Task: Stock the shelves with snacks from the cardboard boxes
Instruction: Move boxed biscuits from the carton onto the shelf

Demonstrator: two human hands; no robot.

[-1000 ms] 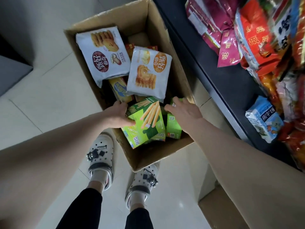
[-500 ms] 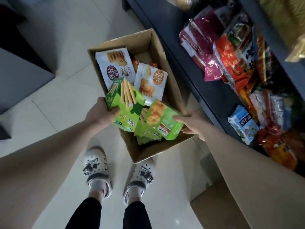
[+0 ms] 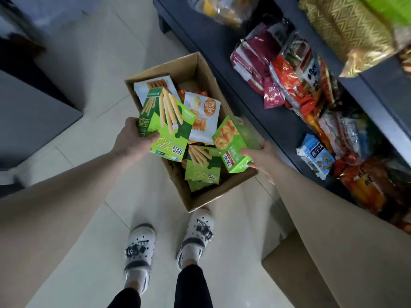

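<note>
An open cardboard box (image 3: pixel 201 200) stands on the floor by my feet, holding white biscuit bags (image 3: pixel 203 116) and more green stick-biscuit boxes (image 3: pixel 203 166). My left hand (image 3: pixel 131 138) grips a green box of biscuit sticks (image 3: pixel 166 127), lifted above the carton's left side. My right hand (image 3: pixel 262 157) holds a smaller green snack box (image 3: pixel 231 143) over the carton's right edge. To the right runs a dark shelf (image 3: pixel 278 121) with many snack bags.
Red, purple and orange snack bags (image 3: pixel 289 81) crowd the shelf, with a blue-white packet (image 3: pixel 315 155) near its front. Gold bags (image 3: pixel 347 30) lie on the higher shelf. A second carton (image 3: pixel 295 276) sits at lower right. A dark grey unit (image 3: pixel 33 121) stands left.
Both hands have lifted their green boxes up out of the carton, the left one higher and leftward, the right one toward the shelf. The view has pulled back and up.
</note>
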